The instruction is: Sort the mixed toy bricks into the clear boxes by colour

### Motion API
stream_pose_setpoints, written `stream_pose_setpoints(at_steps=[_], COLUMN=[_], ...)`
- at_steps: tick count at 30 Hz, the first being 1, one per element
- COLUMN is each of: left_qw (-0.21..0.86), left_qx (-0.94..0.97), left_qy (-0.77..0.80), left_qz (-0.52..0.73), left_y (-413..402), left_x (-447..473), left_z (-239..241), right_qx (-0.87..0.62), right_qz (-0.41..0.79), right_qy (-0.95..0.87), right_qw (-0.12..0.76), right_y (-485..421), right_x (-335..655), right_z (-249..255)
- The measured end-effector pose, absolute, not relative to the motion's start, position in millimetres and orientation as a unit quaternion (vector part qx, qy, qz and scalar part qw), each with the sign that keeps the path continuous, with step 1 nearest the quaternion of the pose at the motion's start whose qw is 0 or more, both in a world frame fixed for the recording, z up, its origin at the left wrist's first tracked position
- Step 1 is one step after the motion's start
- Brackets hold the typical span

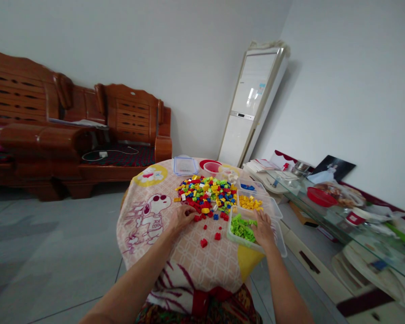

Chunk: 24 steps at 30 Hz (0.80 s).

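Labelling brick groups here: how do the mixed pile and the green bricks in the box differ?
- Colour: the mixed pile combines red, yellow, blue, green and some white; the green bricks are one colour.
- Place: the mixed pile lies loose on the tablecloth; the green bricks sit inside a clear box.
- Spread: the mixed pile covers more area than the green bricks.

Shared: both are heaps of small bricks.
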<state>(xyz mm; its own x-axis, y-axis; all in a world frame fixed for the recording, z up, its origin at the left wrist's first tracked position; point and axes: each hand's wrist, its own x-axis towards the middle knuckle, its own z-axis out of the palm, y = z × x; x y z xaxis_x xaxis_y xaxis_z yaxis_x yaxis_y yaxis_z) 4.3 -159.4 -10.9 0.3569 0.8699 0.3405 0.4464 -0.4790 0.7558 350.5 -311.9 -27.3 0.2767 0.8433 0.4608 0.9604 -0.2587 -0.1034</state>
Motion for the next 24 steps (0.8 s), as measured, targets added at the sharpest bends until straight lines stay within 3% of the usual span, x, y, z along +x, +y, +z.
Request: stream_pose_setpoints(at_steps=[13,18,24], left_qw=[0.251,0.242,0.316], left_qx=[0.630,0.627,0.662], left_qy=[0.544,0.516,0.445], left_qz=[0.494,0.531,0.513], left_y=[-165,-166,-159], left_x=[-3,1,37], left_z=[-5,2,12], right_qx=[-0.769,-0.774,-0.774], right_qz=[-0.173,-0.161,-0.162], right_qy=[-0.584,-0.580,-0.585], right_qw=[0.194,0.198,0.181], right_y=[-309,-308,-309], right_x=[357,357,355], right_z=[-36,-35,-31])
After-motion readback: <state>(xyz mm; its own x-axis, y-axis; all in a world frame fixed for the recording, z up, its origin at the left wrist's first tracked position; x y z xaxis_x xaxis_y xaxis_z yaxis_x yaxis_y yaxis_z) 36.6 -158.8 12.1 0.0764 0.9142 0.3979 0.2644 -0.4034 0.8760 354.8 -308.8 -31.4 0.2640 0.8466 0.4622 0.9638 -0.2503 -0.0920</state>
